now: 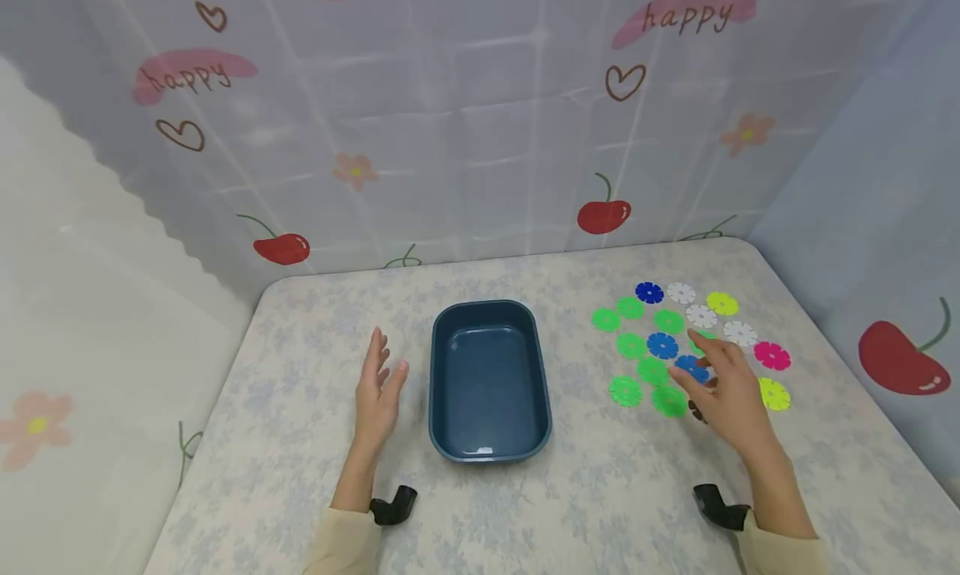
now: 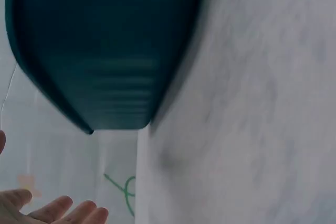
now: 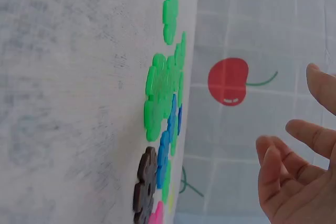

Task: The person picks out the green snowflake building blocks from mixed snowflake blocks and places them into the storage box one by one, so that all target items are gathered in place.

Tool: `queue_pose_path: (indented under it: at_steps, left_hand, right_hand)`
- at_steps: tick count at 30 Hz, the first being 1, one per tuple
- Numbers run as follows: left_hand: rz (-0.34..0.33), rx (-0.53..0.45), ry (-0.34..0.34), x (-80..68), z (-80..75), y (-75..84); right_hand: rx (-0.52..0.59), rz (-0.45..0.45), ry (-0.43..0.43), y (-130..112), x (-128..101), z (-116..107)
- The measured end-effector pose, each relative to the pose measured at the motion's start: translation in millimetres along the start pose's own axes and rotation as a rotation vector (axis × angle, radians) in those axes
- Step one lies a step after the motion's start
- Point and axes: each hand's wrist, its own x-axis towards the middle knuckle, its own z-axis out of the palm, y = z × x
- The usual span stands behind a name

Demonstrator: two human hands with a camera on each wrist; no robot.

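Flat flower-shaped discs [image 1: 651, 372] on the surface [image 1: 585, 508], below the right hand [image 1: 731, 396], its fingers loosely bent, empty, left hand [image 1: 378, 402] relaxed, empty, beside the blue tray [image 1: 491, 375], discs green, blue, white, yellow, pink, brown.

The right grip [image 1: 731, 398] partly hides a brown disc [image 1: 696, 411].

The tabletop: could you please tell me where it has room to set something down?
Bare patches: between the blue tray and the green flower-shaped discs, and from the left hand to the left edge of the tabletop. The tray is bare inside. Discs crowd around the right hand.
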Motion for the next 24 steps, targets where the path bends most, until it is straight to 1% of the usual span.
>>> queue_pose_path:
  at_steps: [3,5,7,11,13,16,20,24]
  left_hand:
    - [-0.104,-0.262,0.002,-3.5,10.8,-1.9]
    - [-0.164,-0.385,-0.002,-5.2,17.5,-3.3]
    - [-0.212,-0.455,-0.01,-6.9,23.2,-5.1]
    - [-0.256,-0.56,-0.042,-10.3,31.9,-8.4]
    - [-0.273,-0.596,-0.056,-11.6,34.6,-9.8]
    - [-0.287,-0.611,-0.077,-13.1,37.4,-11.7]
    - [-0.289,-0.598,-0.111,-13.9,41.2,-13.7]
    - [-0.306,-0.555,-0.135,-14.7,45.8,-14.0]
  right_hand:
    - [0.053,0.107,-0.013,4.8,-5.5,-4.3]
    - [0.067,0.179,-0.036,8.0,-8.8,-5.8]
    - [0.082,0.25,-0.075,10.6,-11.8,-6.1]
    - [0.121,0.362,-0.168,15.1,-15.7,-4.2]
    - [0.146,0.395,-0.207,17.8,-17.0,-2.8]
    - [0.185,0.409,-0.24,21.9,-17.6,-0.5]
    - [0.2,0.401,-0.254,26.1,-18.4,4.5]
    - [0.158,0.386,-0.264,29.1,-19.7,9.7]
